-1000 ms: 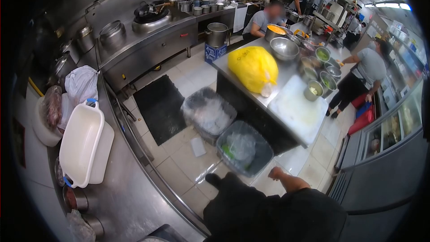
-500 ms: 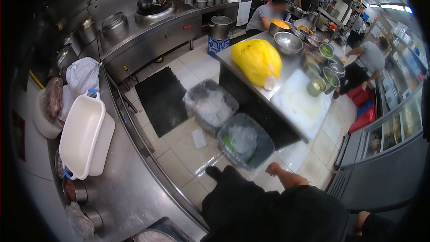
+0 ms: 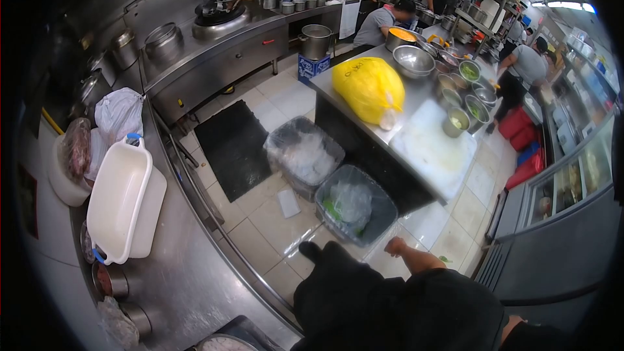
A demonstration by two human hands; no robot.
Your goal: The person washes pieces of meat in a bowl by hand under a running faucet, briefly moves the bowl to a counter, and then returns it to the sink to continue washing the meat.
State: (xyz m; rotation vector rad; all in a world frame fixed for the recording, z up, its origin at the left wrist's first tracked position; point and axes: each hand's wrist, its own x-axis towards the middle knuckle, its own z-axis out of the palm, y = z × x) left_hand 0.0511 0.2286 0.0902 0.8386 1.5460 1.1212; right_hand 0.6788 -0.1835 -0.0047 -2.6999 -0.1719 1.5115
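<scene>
What looks like my right hand [image 3: 395,246] is held low in front of my black clothing, beside the bin with a clear liner [image 3: 357,208]. Its fingers are curled, and nothing shows in them. Crumpled clear plastic and green scraps lie in that bin. A second lined bin [image 3: 304,156] holding pale plastic stands behind it. At the lower right edge another bit of bare skin [image 3: 513,327] shows beside dark cloth; whose it is I cannot make out. My left hand does not show clearly.
A steel table carries a filled yellow bag [image 3: 368,90], a white cutting board [image 3: 434,149] and several bowls. On the left counter [image 3: 185,273] stands a white tub [image 3: 117,198]. A black mat [image 3: 231,149] and a green scrap [image 3: 444,259] lie on the floor. Other people work behind.
My view has shifted slightly. The green scrap on the floor beside my forearm now shows. At the right, another person has shifted and changed posture. My curled hand looks much the same.
</scene>
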